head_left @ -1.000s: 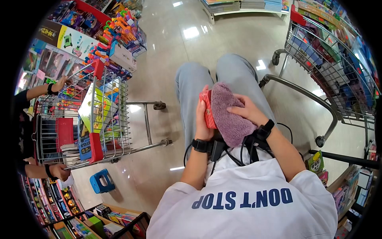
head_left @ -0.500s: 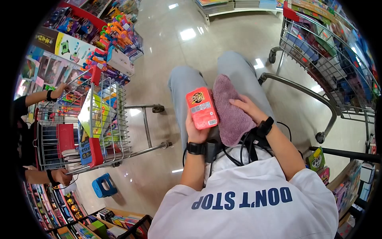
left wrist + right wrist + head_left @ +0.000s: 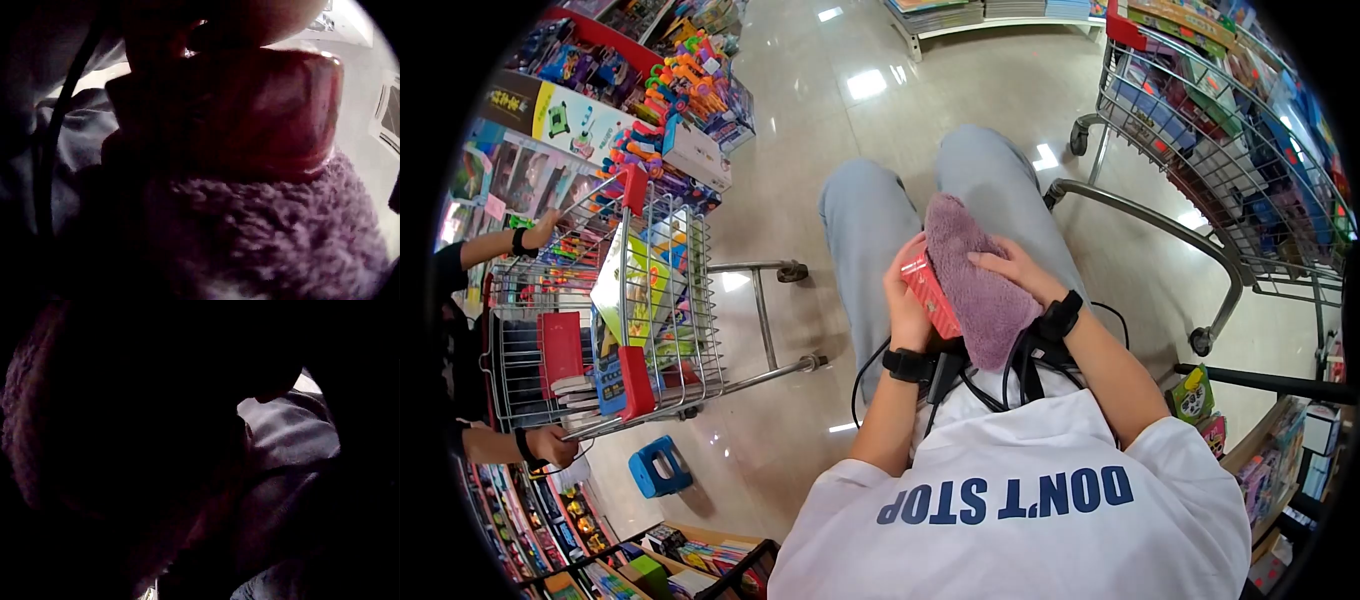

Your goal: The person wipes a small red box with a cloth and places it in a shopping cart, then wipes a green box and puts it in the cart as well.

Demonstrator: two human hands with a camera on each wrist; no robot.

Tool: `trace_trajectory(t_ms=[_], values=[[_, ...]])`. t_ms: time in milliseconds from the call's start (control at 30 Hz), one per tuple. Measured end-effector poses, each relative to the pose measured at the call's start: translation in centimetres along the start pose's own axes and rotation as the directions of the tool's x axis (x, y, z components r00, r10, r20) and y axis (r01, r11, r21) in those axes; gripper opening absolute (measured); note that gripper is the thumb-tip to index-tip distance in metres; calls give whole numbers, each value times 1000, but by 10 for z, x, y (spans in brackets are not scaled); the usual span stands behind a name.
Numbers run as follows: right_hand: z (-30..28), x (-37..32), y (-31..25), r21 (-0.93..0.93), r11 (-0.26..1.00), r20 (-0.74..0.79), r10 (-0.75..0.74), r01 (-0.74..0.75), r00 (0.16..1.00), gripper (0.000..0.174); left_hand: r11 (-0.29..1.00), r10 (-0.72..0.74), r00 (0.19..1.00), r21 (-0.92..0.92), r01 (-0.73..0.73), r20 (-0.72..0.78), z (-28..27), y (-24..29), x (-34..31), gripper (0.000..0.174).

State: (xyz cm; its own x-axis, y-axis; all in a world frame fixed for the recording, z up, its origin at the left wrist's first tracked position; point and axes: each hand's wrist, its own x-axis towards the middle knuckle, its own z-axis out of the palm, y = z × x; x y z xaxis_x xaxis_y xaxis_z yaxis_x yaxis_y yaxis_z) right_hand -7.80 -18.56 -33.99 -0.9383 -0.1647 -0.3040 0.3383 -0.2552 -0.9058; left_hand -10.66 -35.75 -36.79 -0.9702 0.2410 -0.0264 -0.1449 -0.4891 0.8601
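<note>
Glossy red box [image 3: 935,302]: tilted above grey trousers [image 3: 852,225], fingers of left hand [image 3: 907,308] clamped on its outer side; judged light, stiff, slick, best gripped by narrow edges. Plush purple cloth [image 3: 978,290]: against box, pinched by right hand [image 3: 1027,274], thumb on top, other fingers mostly hidden; likely soft, limp

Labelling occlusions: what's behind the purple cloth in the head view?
Part of a red box, gripped by the left hand, shows past the left edge of the purple cloth. The rest is covered, as are the fingertips of the right hand.
</note>
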Motion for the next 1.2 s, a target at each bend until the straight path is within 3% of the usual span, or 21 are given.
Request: trace_trajectory(t_ms=[67, 167, 267, 367, 467, 567, 667, 700, 833, 933, 1067, 1200], values=[[-2, 5, 4, 24, 1000, 15, -6, 6, 1000, 50, 998, 37, 999, 50, -36, -20, -2, -4, 0, 34], [0, 8, 3, 87, 996, 38, -11, 8, 999, 50, 999, -23, 1000, 32, 23, 3, -2, -3, 1, 34], [3, 7, -1, 123, 992, 39, 16, -20, 999, 49, 998, 13, 999, -66, -10, 45, -6, -4, 2, 42], [7, 10, -4, 126, 990, 28, 59, -62, 998, 50, 908, -93, 987, -395, 137, 128, 1, 6, -1, 53], [8, 11, -5, 143, 986, 19, 81, -83, 997, 49, 924, -131, 986, -348, 158, 99, -1, 6, -3, 61], [7, 12, 0, 168, 984, 32, 48, -53, 998, 49, 988, -151, 985, -20, 153, 83, 0, 10, -7, 65], [5, 11, 1, 163, 986, 26, 27, -31, 999, 49, 912, -156, 984, -368, 179, 89, -14, 10, -4, 70], [4, 11, 1, 157, 987, 19, 25, -28, 999, 49, 874, -48, 990, -475, 104, 129, -14, 10, 0, 64], [4, 12, 4, 183, 983, 41, 10, -17, 999, 51, 581, 20, 940, -768, 267, 342, -25, 18, 0, 66], [7, 8, -1, 150, 988, 100, 23, -38, 995, 51, 804, -83, 997, -591, 72, 9, -12, 15, 2, 66], [9, 7, -3, 217, 971, 134, 69, -98, 989, 50, 722, -152, 981, -665, 193, 120, -12, 18, 3, 63], [9, 8, -3, 208, 973, 148, 75, -105, 986, 50, 759, -101, 980, -624, 186, 169, -17, 13, 2, 64]])
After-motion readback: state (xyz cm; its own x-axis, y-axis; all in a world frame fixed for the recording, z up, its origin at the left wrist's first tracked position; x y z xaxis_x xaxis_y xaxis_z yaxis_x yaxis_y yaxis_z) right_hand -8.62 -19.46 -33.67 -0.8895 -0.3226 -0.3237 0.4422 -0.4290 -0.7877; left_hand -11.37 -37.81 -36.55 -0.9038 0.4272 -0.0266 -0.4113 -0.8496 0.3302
